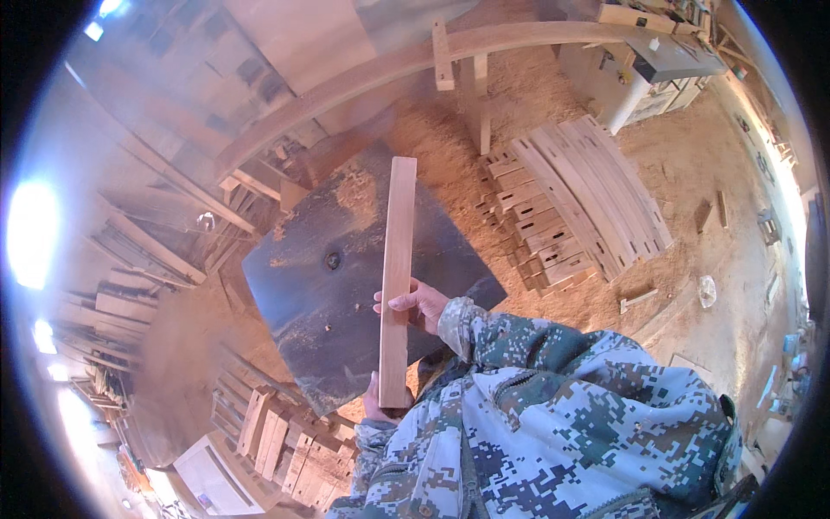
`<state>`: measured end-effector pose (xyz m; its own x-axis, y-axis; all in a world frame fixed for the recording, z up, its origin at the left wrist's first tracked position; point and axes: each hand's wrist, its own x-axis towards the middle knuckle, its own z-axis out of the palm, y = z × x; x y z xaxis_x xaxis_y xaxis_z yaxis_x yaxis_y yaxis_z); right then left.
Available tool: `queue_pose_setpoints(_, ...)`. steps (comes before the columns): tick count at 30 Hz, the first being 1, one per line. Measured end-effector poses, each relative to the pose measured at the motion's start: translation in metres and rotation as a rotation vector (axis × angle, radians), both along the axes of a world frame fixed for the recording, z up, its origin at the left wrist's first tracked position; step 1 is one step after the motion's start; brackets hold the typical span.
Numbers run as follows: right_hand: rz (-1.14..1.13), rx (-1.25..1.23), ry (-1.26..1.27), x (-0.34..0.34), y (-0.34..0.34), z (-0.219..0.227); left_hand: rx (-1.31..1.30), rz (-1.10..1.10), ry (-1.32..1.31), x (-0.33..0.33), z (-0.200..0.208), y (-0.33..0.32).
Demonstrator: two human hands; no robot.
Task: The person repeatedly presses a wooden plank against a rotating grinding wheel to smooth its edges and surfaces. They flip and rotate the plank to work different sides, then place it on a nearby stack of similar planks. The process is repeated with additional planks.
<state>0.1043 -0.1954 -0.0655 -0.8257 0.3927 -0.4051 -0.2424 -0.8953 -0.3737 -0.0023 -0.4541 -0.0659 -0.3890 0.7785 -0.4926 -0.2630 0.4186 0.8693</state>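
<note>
Both forearms, in camouflage sleeves, are raised in front of the body. A long wooden slat point(397, 281) is held upright between the hands, above a dark metal machine table point(303, 294) dusted with sawdust. The right hand point(421, 304) is wrapped around the slat's middle, fingers curled over its right edge. The left hand point(373, 405) is closed on the lower end, mostly hidden behind the wood. Beyond the right hand, a stack of curved slats point(566, 203) is seen on the sawdust-covered floor.

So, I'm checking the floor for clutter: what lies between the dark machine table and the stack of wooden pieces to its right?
In the head view, only sawdust-covered floor separates the dark machine table from the stack of wooden pieces.
</note>
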Motion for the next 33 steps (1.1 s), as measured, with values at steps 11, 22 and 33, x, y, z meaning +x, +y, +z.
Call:
queue_pose_setpoints(11, -0.516, 0.059, -0.18, 0.095, 0.072, 0.001, 0.167, -0.024, -0.818, 0.058, 0.035, 0.088)
queue_pose_setpoints(22, -0.664, -0.07, -0.313, 0.125, 0.083, -0.016, -0.087, -0.162, -0.711, 0.054, 0.03, 0.102)
queue_pose_setpoints(33, -0.214, 0.937, -1.313, 0.181, 0.096, -0.01, -0.047, 0.308, -0.612, -0.085, -0.059, -0.084)
